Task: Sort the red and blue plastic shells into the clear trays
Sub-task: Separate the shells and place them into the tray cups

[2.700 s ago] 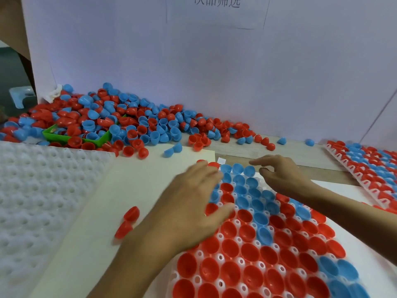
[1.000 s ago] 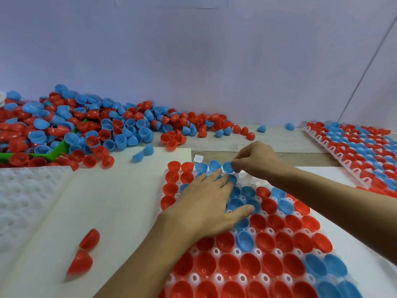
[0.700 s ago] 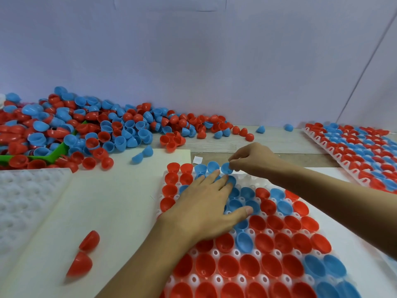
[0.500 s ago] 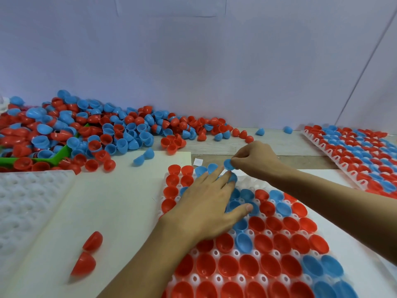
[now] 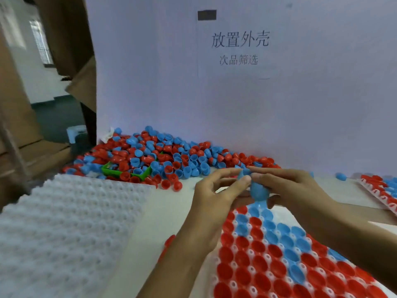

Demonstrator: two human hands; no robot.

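**Blue shells lifted above the tray**

A white backboard [image 5: 279, 104] rises behind the tray [image 5: 277, 214], loose shells [image 5: 163, 155] heaped to its far left. Above the tray's far edge, the left hand [image 5: 217, 196] and right hand [image 5: 287, 186] both pinch nested blue shells [image 5: 258, 191]. They look light, thin, slick and slightly springy; best gripped at the rim.

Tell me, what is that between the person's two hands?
In the head view, blue shells sit between the left hand and right hand, pinched by fingers of both above the filled tray.
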